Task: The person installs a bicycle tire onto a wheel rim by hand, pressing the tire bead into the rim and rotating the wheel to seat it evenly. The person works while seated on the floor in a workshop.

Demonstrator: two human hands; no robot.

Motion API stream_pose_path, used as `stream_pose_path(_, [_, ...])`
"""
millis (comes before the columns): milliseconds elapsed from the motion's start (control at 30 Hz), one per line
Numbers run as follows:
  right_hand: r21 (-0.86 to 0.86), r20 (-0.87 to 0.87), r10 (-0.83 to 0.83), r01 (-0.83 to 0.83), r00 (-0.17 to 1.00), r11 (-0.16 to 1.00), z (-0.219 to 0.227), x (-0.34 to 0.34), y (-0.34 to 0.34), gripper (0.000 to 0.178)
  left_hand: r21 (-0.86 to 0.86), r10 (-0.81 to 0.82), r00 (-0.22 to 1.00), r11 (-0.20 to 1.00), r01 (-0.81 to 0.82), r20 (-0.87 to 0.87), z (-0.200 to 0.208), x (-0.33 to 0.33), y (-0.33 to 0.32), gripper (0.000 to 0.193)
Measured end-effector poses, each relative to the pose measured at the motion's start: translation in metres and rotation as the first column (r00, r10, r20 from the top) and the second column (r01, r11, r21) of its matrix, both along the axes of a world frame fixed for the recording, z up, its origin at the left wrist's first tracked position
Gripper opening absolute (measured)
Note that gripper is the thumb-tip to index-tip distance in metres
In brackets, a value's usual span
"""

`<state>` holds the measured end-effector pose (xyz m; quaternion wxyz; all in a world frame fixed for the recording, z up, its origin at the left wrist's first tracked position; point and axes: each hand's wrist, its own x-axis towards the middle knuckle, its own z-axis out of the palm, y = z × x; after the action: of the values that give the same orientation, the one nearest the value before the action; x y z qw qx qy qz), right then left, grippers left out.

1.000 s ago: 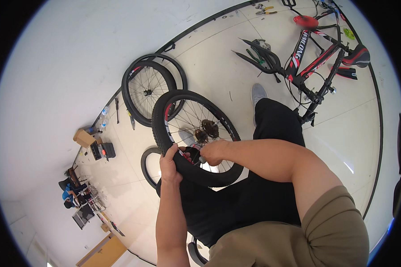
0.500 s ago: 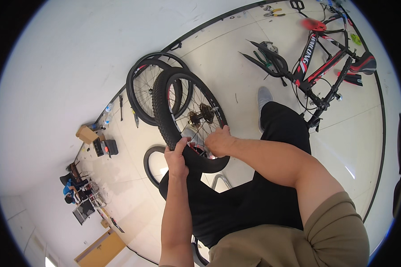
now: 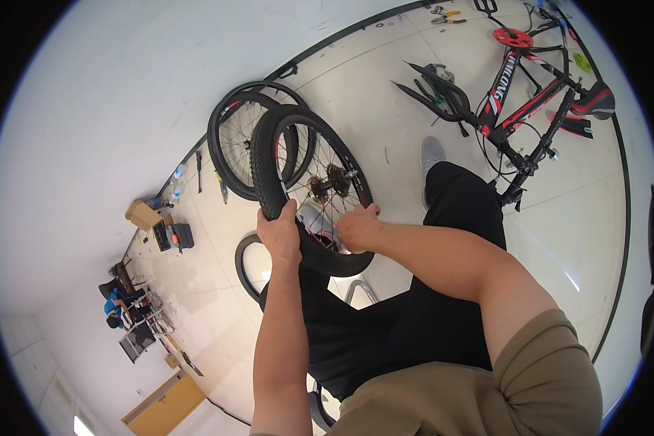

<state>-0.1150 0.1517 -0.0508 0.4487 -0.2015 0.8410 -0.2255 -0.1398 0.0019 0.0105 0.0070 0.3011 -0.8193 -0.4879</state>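
Note:
A bicycle wheel (image 3: 267, 171) with a knobbly black tire and a rear sprocket cassette (image 3: 337, 179) stands tilted between my legs. My left hand (image 3: 280, 231) is wrapped round the tire on its left side, thumb toward the rim. On the opposite side my right hand (image 3: 359, 227) has its fingers curled at the rim and tire edge, partly among the spokes. What lies under the right fingers is hidden. One of my grey shoes shows through the spokes.
Behind the wheel, another wheel and a loose tire (image 3: 212, 138) lean at the wall. A black-red bicycle frame (image 3: 512, 109) lies at the right, with pliers (image 3: 447, 20) beyond. Cardboard box (image 3: 144, 216) and black case (image 3: 182, 235) sit left. A person (image 3: 113, 309) is far left.
My left hand has slid up along the tire, away from me. My right hand stays at nearly the same place on the rim, and the wheel has barely shifted.

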Motion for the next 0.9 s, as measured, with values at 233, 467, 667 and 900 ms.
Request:
stream_pose_path(233, [-0.074, 0.006, 0.011, -0.010, 1.000, 0.997, 0.003, 0.003, -0.002, 0.039, 0.107, 0.023, 1.000, 0.994, -0.021, -0.018, 0.007, 0.015, -0.004, 0.034])
stream_pose_path(467, [-0.087, 0.380, -0.198, 0.248, 0.904, 0.965, -0.004, 0.009, -0.013, 0.047, 0.073, -0.037, 0.999, 0.997, 0.038, -0.015, 0.009, 0.002, -0.012, 0.035])
stream_pose_path(667, [-0.147, -0.225, -0.163, 0.132, 0.961, 0.980, 0.007, -0.027, 0.006, 0.035, 0.155, -0.056, 0.998, 0.986, 0.054, 0.007, 0.004, -0.004, -0.002, 0.046])
stream_pose_path(900, [-0.123, -0.119, -0.227, 0.212, 0.967, 0.969, 0.005, -0.026, 0.000, 0.044, 0.163, -0.052, 0.999, 0.985, 0.050, 0.009, 0.005, 0.003, -0.003, 0.047])
